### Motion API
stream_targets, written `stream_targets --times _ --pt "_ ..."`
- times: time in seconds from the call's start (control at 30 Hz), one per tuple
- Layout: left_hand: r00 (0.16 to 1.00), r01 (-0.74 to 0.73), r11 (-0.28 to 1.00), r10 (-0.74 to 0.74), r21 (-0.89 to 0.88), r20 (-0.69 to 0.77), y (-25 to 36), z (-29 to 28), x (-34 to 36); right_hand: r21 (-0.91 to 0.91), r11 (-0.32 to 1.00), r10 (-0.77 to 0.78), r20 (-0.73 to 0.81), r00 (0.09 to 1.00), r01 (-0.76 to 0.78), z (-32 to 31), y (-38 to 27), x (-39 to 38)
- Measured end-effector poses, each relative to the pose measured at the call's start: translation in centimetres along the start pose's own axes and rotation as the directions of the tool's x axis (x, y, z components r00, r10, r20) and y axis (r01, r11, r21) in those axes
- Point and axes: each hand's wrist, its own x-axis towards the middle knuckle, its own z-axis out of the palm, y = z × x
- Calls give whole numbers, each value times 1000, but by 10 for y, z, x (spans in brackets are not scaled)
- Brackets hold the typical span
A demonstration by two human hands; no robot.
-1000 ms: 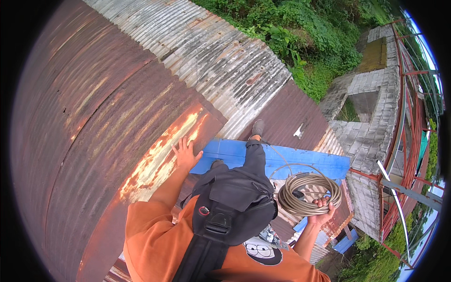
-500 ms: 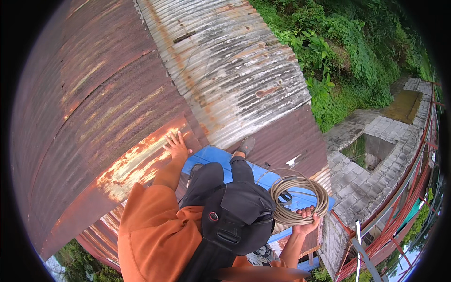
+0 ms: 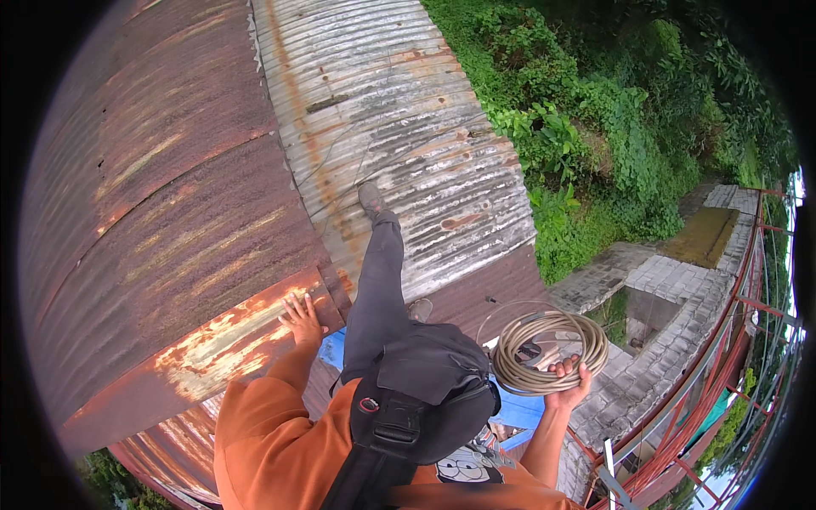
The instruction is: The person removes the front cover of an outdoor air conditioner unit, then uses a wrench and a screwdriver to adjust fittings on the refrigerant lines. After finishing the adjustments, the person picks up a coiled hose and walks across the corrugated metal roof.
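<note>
My left hand (image 3: 302,320) lies flat with spread fingers on a rusty, peeling metal ridge strip (image 3: 212,361) along the edge of the brown roof. On the other side, my right hand (image 3: 571,387) grips the lower right of a coil of beige cable (image 3: 507,357), held up over the roof's edge. A loose loop of it stands out at the upper left. In front of my body hangs a black bag (image 3: 433,374). One shoe (image 3: 371,201) is on the grey corrugated sheet (image 3: 408,127); the other shoe (image 3: 420,309) is farther back on brown sheeting.
Rust-brown roofing (image 3: 161,187) rises to the left. A blue board (image 3: 518,411) shows below me. Beyond the right edge are a lower grey block wall (image 3: 646,357) with a square opening, red metal bars (image 3: 718,374) and dense green plants (image 3: 612,127).
One leg has stepped forward onto the grey corrugated sheet. My body has moved forward off much of the blue board. The left hand stays on the ridge strip; the right still carries the coil.
</note>
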Motion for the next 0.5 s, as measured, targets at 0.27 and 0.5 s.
stream_targets --times 0.27,0.5 --pt "998 -42 995 47 -89 50 -4 11 7 -163 985 53 13 999 -50 179 23 170" --pt "990 -76 997 73 -21 -117 -10 -34 28 -217 976 20 44 999 -10 348 7 319"
